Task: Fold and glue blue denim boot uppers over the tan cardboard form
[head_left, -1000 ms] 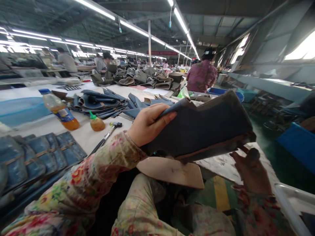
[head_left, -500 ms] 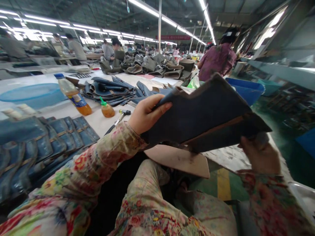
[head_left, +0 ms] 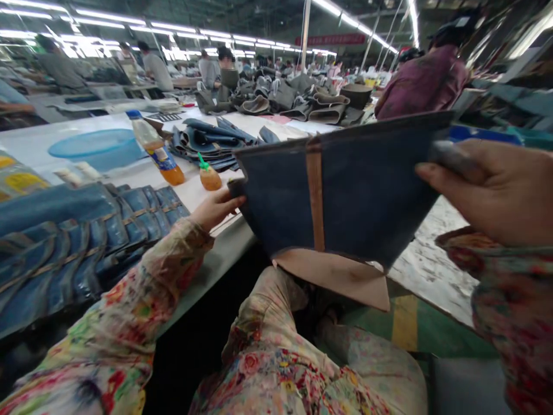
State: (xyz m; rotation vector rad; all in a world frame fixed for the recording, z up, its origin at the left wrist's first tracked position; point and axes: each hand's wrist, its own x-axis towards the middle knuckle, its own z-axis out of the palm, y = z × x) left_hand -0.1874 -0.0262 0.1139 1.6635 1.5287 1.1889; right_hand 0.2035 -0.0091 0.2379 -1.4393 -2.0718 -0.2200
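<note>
Both hands hold up a dark blue denim-like panel [head_left: 345,190], which is wedge-shaped and has a vertical tan strip [head_left: 315,196] stitched across it. My left hand [head_left: 216,210] pinches its left corner between fingers and thumb. My right hand [head_left: 488,190] grips the upper right end, close to the camera, and the fingers hide that end. Below the panel, a beige leather piece [head_left: 341,279] lies partly hidden on my lap. Floral sleeves cover both forearms.
Stacked blue denim-like pieces [head_left: 86,242] lie on the white table [head_left: 129,178] at left, with a plastic bottle [head_left: 155,147], a green-capped glue bottle [head_left: 210,178] and a blue basin [head_left: 97,148]. Grey boot shafts [head_left: 280,98] are heaped beyond. A co-worker in a maroon top [head_left: 425,80] stands at right.
The panel has turned to show its blue face with the tan strip upright. My right hand has risen toward the camera, my left hand has dropped lower, and the view has swung right.
</note>
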